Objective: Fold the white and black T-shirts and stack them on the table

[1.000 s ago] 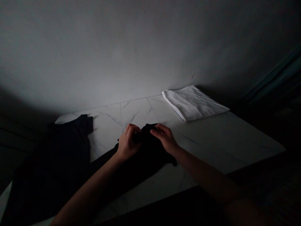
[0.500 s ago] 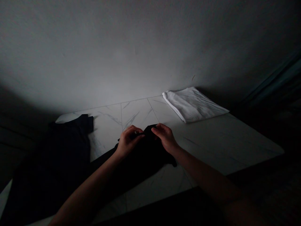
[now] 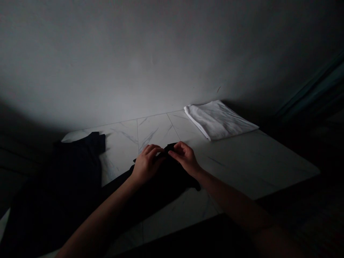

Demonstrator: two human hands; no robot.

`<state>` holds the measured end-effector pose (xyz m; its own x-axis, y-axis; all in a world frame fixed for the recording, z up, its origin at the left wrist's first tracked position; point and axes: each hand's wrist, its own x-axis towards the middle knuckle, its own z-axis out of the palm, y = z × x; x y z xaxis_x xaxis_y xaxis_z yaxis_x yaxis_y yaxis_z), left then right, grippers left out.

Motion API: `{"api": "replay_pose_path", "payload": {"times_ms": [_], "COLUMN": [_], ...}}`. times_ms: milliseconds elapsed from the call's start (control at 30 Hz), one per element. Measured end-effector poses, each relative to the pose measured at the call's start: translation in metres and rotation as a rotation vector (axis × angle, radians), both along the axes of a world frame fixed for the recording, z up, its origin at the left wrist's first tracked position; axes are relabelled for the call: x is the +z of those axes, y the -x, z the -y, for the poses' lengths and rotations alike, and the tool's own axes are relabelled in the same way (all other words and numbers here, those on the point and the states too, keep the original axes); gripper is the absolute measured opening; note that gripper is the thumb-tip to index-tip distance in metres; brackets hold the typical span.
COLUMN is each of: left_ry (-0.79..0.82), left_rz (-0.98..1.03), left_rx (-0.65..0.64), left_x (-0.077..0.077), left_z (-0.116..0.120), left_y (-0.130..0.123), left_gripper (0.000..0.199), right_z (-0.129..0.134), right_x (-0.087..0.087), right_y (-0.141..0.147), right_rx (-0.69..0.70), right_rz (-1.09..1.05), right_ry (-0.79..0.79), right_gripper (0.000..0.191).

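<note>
A black cloth garment (image 3: 166, 182) lies bunched on the white marble-patterned table (image 3: 242, 161), its top edge gathered between my hands. My left hand (image 3: 147, 165) pinches that edge from the left, and my right hand (image 3: 185, 159) holds it from the right with its fingertips. Much of the garment is too dark to show its folds. Left of my hands lies a flat dark T-shirt (image 3: 77, 157), running off the table's left side. Neither hand touches it.
A folded white cloth (image 3: 219, 120) lies at the table's back right, against a grey wall (image 3: 172, 53). A dark curtain (image 3: 309, 93) hangs at the far right. The table's right and front edges drop into darkness.
My hands have drawn slightly closer together over the garment's gathered edge. The whole view has shifted slightly, and the table and white cloth sit a little differently in the frame.
</note>
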<state>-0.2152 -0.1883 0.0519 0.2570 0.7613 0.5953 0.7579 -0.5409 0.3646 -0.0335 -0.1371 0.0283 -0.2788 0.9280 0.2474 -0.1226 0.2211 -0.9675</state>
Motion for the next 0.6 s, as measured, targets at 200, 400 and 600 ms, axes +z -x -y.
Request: {"api": "replay_pose_path", "payload": {"times_ms": [200, 400, 600], "left_ry": [0.165, 0.247, 0.193], "left_rz": [0.182, 0.238, 0.628], "left_rx": [-0.027, -0.023, 0.171], "left_x": [0.003, 0.007, 0.031], "left_z": [0.005, 0.001, -0.008], "left_y": [-0.007, -0.003, 0.033], "left_gripper": [0.014, 0.008, 0.008], "right_z": [0.001, -0.001, -0.035], "right_x": [-0.005, -0.008, -0.022], "right_y": [0.001, -0.001, -0.016], "right_rx": [-0.012, -0.009, -0.096], "right_rz": [0.067, 0.099, 0.354], "right_ry": [-0.075, -0.190, -0.440], "right_gripper": [0.035, 0.028, 0.024]}}
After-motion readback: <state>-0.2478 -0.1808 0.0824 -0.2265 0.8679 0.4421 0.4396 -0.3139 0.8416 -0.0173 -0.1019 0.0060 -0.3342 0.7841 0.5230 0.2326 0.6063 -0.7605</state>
